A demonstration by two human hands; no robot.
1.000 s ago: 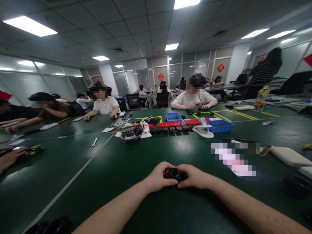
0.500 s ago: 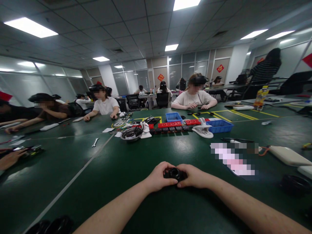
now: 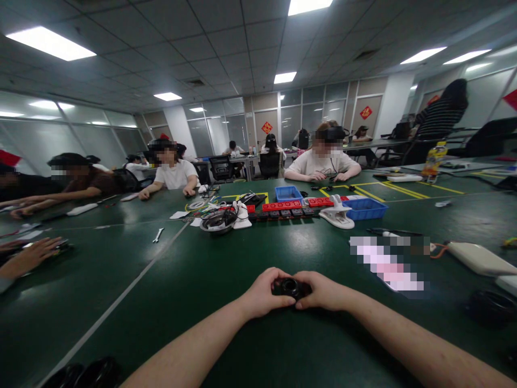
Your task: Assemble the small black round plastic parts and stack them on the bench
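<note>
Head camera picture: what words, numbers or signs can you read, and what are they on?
No text can be read for sure.
Red diamond signs on the far wall: marks too blurred.
Yellow bottle: label too small.
Red blocks: marks too small.
Black part with the round opening: no readable text.

The left forearm (image 3: 191, 342), lower centre of the frame, and right forearm (image 3: 407, 337), lower right, are bare, tapering to slim wrists (image 3: 242, 309); the right is faintly spotted.
</note>
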